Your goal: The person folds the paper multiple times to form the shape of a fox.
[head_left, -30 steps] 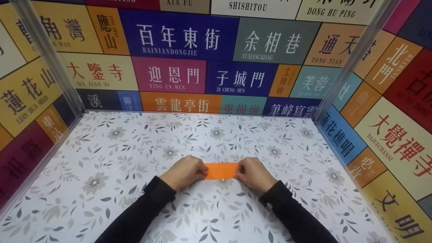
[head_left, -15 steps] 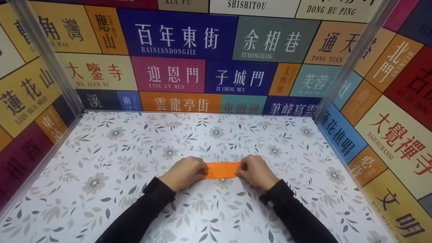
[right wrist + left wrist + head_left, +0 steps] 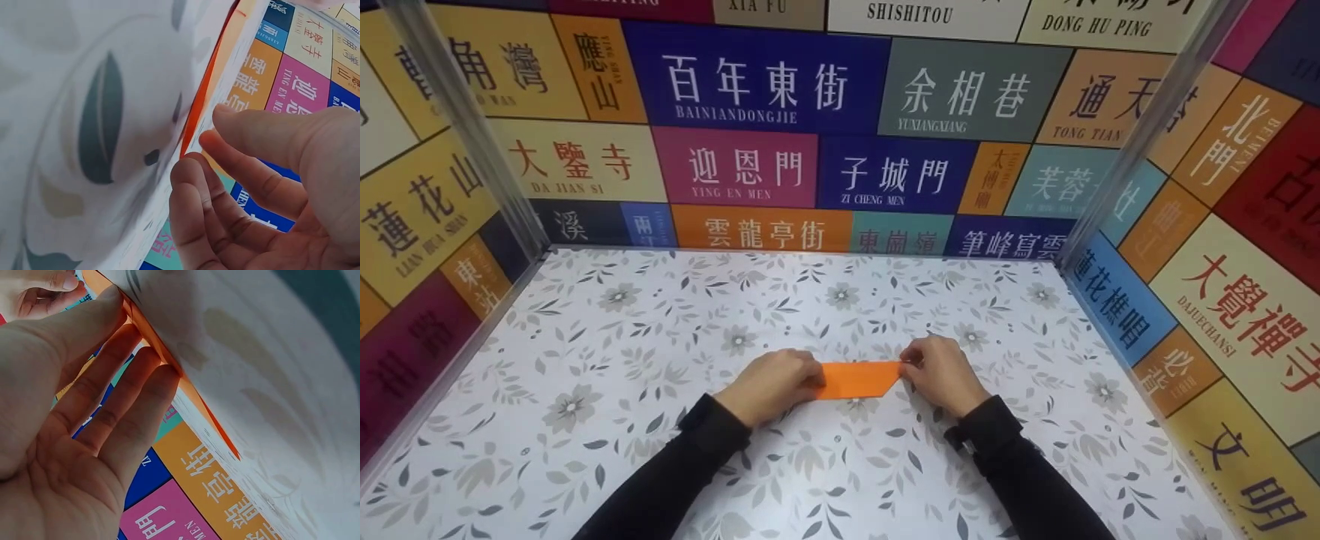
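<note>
A folded strip of orange paper [image 3: 855, 379] lies on the patterned tabletop, its right end cut off by a slant that rises to a point at the far corner. My left hand [image 3: 780, 384] holds its left end; in the left wrist view that hand's thumb and fingertips meet the paper's edge [image 3: 205, 405]. At the pointed right end is my right hand [image 3: 945, 373], fingertips near the corner. The right wrist view shows its thumb [image 3: 247, 126] apart from the bent fingers, with no paper visible between them, and the paper's tip [image 3: 194, 121] by the fingertips.
The white table [image 3: 660, 465] has a grey leaf and flower print. Panels with coloured blocks of lettering [image 3: 757, 75] stand behind it and on both sides, joined at clear corner strips [image 3: 1147, 142].
My right hand has moved a little to the right along the paper, so its slanted end now shows. The left hand has stayed on the left end.
</note>
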Available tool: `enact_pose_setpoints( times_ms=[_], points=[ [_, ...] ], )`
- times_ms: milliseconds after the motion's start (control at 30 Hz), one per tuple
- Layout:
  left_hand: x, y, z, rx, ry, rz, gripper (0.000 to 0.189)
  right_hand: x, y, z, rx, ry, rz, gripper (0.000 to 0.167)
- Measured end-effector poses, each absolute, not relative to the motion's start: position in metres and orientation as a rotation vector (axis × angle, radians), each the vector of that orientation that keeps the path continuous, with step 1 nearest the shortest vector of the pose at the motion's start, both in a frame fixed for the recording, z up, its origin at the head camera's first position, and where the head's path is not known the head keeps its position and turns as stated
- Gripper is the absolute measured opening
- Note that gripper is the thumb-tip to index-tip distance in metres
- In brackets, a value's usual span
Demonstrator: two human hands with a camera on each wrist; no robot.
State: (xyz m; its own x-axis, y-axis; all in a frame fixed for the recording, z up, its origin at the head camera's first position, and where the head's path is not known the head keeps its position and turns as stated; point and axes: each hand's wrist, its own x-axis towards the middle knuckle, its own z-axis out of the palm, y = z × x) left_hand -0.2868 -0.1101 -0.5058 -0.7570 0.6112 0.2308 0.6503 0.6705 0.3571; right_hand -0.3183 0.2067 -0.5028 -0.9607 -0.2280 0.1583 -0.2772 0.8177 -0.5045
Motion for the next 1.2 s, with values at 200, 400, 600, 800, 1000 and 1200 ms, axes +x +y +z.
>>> enact_pose_setpoints(
  times_ms=[200, 400, 600, 800, 1000, 1200],
  points=[
    [-0.287, -0.110, -0.507, -1.070, -2.765, -0.553, 0.010, -0.320, 0.207, -0.506, 0.385, -2.913, 0.799, 0.017],
    [-0.288, -0.108, -0.508, -1.103, -2.727, -0.489, 0.009, -0.319, 0.208, -0.508, 0.392, -2.912, 0.795, 0.015],
    [-0.288, -0.107, -0.509, -1.086, -2.749, -0.456, 0.013, -0.319, 0.207, -0.506, 0.384, -2.907, 0.789, 0.012],
    [-0.288, -0.107, -0.509, -1.087, -2.764, -0.447, 0.019, -0.320, 0.205, -0.506, 0.364, -2.890, 0.797, 0.005],
    [-0.287, -0.108, -0.510, -1.082, -2.754, -0.455, 0.017, -0.318, 0.204, -0.503, 0.407, -2.821, 0.831, 0.011],
    [-0.287, -0.108, -0.510, -1.090, -2.756, -0.454, 0.015, -0.312, 0.203, -0.496, 0.396, -2.792, 0.842, 0.007]
  ],
)
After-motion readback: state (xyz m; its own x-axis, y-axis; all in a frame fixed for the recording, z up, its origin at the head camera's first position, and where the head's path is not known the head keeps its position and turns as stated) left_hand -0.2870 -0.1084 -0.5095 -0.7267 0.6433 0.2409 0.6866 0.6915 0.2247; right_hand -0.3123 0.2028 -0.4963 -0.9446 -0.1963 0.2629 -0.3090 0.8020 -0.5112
